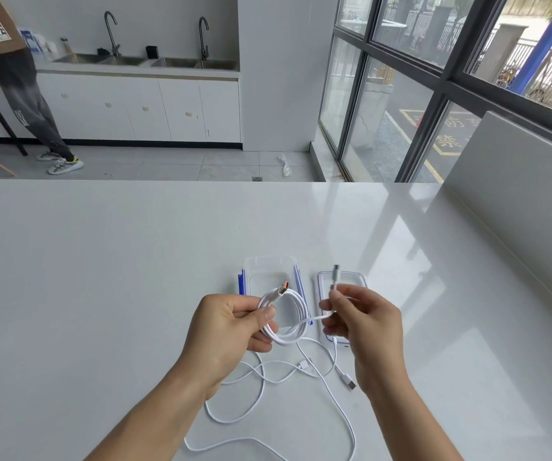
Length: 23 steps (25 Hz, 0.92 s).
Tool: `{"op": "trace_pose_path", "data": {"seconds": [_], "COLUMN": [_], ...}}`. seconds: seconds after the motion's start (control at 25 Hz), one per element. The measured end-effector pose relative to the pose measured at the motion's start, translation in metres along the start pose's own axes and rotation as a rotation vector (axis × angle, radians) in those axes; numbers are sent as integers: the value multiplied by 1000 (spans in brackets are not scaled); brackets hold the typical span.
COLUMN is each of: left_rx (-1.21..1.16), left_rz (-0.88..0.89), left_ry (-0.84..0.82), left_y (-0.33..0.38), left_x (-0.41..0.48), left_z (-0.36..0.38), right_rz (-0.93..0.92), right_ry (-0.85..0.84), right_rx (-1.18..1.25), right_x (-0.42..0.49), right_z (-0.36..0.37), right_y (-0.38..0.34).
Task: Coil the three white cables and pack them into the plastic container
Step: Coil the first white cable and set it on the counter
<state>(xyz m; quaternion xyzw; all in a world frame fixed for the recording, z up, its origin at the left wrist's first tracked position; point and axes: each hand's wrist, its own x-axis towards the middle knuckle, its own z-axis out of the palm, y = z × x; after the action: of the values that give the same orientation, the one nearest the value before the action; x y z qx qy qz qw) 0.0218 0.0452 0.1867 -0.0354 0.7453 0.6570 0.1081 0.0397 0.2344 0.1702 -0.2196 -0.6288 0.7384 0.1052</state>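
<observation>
My left hand (231, 324) grips a coiled white cable (292, 314) in loops, its orange-tipped plug sticking up beside the thumb. My right hand (364, 321) pinches the same cable's other end, whose small connector (336, 271) points upward. Both hands hover above the white table. Just beyond them sits the clear plastic container (269, 266) with blue clips, open and with no cable in it. Its clear lid (359, 277) lies to the right, partly hidden by my right hand. Two loose white cables (261, 387) lie tangled on the table under my wrists.
The white table (101, 277) stretches wide to the left and far side. A low white wall (517, 181) borders its right edge by the windows. A person stands far off at the upper left near a sink counter.
</observation>
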Motion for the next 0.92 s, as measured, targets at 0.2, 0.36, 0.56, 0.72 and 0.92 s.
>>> {"op": "trace_pose_path", "data": {"seconds": [0.2, 0.36, 0.56, 0.72, 0.92], "left_rx": [25, 44, 116, 206, 205], "left_rz": [5, -26, -71, -80, -80], "left_ry": [-41, -80, -52, -50, -76], "left_y": [2, 3, -4, -9, -6], "left_x": [1, 2, 8, 12, 14], "left_z": [-1, 0, 0, 2, 3], "right_rz": [-85, -101, -92, -55, -216], "right_ry": [-473, -593, -548, -564, -534], "right_rx": [-573, -478, -190, -207, -434], "right_x": [5, 7, 6, 1, 1], "right_z": [-8, -11, -3, 4, 9], "right_y": [-5, -8, -2, 3, 9]}}
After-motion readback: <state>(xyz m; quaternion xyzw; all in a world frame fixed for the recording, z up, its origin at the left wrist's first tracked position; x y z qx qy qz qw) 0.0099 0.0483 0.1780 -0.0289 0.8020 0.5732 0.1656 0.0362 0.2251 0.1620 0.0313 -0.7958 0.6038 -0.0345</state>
